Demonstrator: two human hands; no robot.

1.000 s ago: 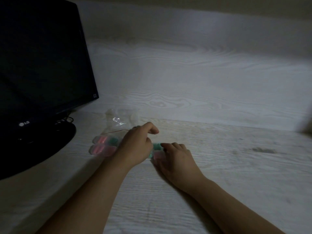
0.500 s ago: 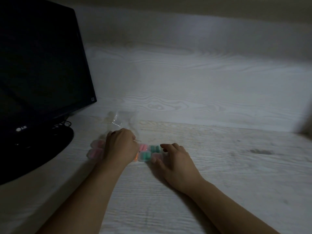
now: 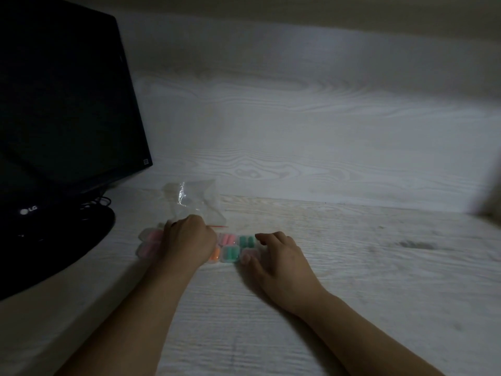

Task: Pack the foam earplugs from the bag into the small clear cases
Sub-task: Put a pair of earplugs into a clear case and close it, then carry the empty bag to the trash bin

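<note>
Several small clear cases lie in a double row on the pale wooden table, holding pink, teal and orange foam earplugs. Behind them lies the crumpled clear bag; I cannot tell what is in it. My left hand rests over the left-middle part of the row, knuckles up and fingers bent down out of sight. My right hand lies at the right end, and its relaxed fingertips touch the last teal case and a pink one.
A black LG monitor on a round black base fills the left side, with cables behind the base. A pale wood-grain wall rises just behind the bag.
My left hand has slid left and back toward the bag, uncovering the pink, teal and orange cases in the middle. My right hand has barely moved.
</note>
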